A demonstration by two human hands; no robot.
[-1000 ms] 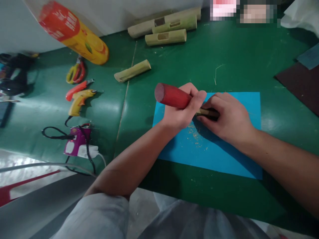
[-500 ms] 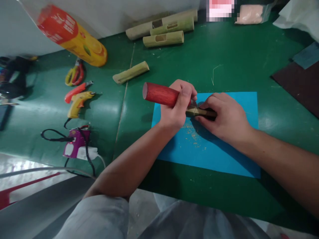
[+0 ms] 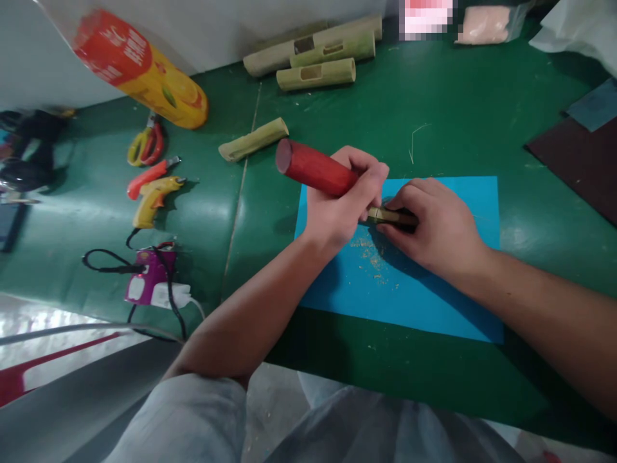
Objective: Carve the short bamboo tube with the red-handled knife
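Observation:
My left hand (image 3: 344, 193) is closed around the thick red wooden handle of a cutting tool (image 3: 313, 168). The handle's butt end tilts up and to the left, while my fingers hide the working end. My right hand (image 3: 431, 225) pinches a short, narrow bamboo piece (image 3: 388, 217) from the right. The tool's hidden end is close to the left end of this piece; whether they touch, I cannot tell. Both hands are over a blue sheet (image 3: 434, 308), where small shavings (image 3: 373, 257) lie scattered below the bamboo.
Several bamboo tubes (image 3: 315, 74) with cut openings lie along the back, and a half-tube (image 3: 253, 139) is nearer. On the left are a drink bottle (image 3: 144, 71), scissors (image 3: 146, 143), a red-handled cutter (image 3: 152, 178), a yellow glue gun (image 3: 155, 198) and a purple power adapter (image 3: 149, 276) with cables.
The tool's butt end has risen and turned more towards me. My left hand has rolled over, covering the metal part glimpsed earlier. My right hand and the bamboo have barely moved.

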